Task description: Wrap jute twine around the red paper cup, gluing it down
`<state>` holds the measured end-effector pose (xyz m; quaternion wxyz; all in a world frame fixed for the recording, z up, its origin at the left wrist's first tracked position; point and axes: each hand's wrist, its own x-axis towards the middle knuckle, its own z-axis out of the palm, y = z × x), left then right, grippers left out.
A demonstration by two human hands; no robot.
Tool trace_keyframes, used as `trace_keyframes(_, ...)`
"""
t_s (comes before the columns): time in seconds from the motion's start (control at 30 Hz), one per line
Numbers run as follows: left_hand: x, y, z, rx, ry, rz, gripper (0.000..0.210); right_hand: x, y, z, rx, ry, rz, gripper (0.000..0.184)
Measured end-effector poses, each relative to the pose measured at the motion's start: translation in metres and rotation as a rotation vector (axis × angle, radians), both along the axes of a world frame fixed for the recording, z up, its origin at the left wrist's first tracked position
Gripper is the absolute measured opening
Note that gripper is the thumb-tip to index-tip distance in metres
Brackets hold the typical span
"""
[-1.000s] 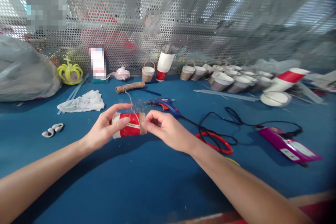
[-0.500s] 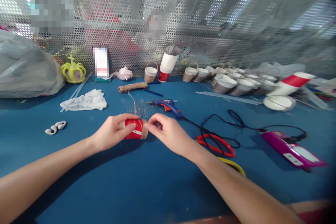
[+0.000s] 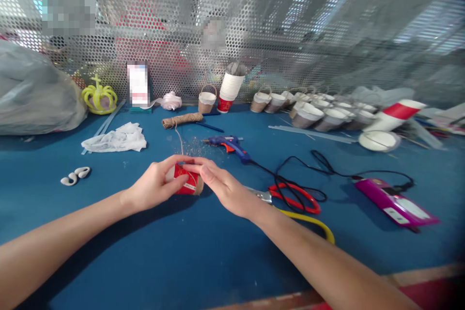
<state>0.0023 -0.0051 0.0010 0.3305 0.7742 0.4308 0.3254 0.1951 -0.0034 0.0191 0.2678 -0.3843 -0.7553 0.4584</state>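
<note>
A red and white paper cup (image 3: 189,187) lies on its side on the blue table, with brown twine wrapped round the end nearest my right hand. My left hand (image 3: 160,181) is closed on the cup, thumb in front and fingers over the far side. My right hand (image 3: 221,184) reaches over the wrapped end, its fingers pressed together along the top and meeting my left fingertips. A strand runs from the cup back to a twine roll (image 3: 182,120). Beyond my right hand lies a blue glue gun (image 3: 228,144). My right fingers partly cover the cup.
Scissors (image 3: 303,199) with red and yellow handles lie by my right forearm, under a black cord. A purple power strip (image 3: 394,203) is at right. Several wrapped cups (image 3: 308,115) and a cup stack (image 3: 231,88) stand by the mesh panel. White cloth (image 3: 116,139) lies left.
My right hand has moved left from the cup's wrapped end to over its top, fingers straighter. My left hand keeps its hold. More of the scissors shows.
</note>
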Motion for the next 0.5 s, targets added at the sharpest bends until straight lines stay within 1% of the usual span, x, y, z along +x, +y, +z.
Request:
trace_keyframes(0.13, -0.002, 0.001, 0.001, 0.0, 0.06, 0.006, 0.032, 0.001, -0.001, 0.006, 0.031, -0.006, 0.008, 0.049)
trace_keyframes(0.23, -0.002, 0.001, 0.0, -0.026, 0.117, 0.03, 0.034, 0.01, 0.007, 0.018, 0.067, -0.02, -0.06, 0.047)
trace_keyframes(0.3, -0.002, 0.0, 0.0, -0.022, 0.118, 0.047, 0.034, 0.021, 0.02, 0.026, 0.087, -0.103, -0.178, 0.043)
trace_keyframes(0.33, -0.001, 0.0, 0.0, -0.008, 0.11, 0.057, 0.033, 0.028, 0.029, 0.028, 0.107, -0.191, -0.256, 0.04)
trace_keyframes(0.4, 0.001, -0.001, 0.0, 0.037, 0.094, 0.068, 0.031, 0.044, 0.05, 0.028, 0.217, -0.501, -0.485, 0.03)
trace_keyframes(0.43, 0.002, -0.001, 0.0, 0.059, 0.09, 0.073, 0.03, 0.051, 0.061, 0.025, 0.216, -0.566, -0.531, 0.024)
trace_keyframes(0.5, 0.003, -0.002, 0.001, 0.096, 0.089, 0.078, 0.029, 0.062, 0.081, 0.015, 0.174, -0.624, -0.559, 0.01)
